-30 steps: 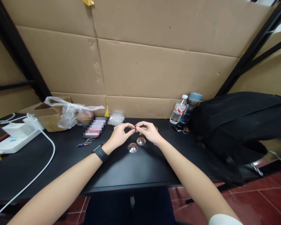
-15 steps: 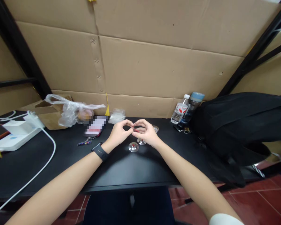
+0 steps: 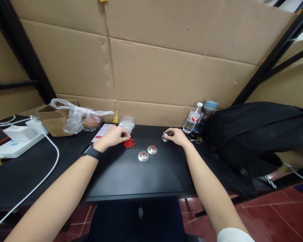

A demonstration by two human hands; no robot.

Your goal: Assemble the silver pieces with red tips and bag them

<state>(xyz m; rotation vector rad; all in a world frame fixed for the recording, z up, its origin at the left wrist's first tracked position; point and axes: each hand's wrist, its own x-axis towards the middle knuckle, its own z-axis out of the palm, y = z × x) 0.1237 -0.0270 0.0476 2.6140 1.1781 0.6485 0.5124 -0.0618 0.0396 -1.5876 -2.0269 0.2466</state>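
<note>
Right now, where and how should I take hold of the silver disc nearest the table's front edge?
Probably pinch the silver disc by opposite sides of its rim, coming from the front: it lies flat, a red piece at its centre, another silver disc behind, to the right.

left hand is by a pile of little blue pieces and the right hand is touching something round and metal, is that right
Not quite: the head view shows the pile of little pieces is red, not blue. The left hand is by it, and the right hand touches something round and metal.
</note>
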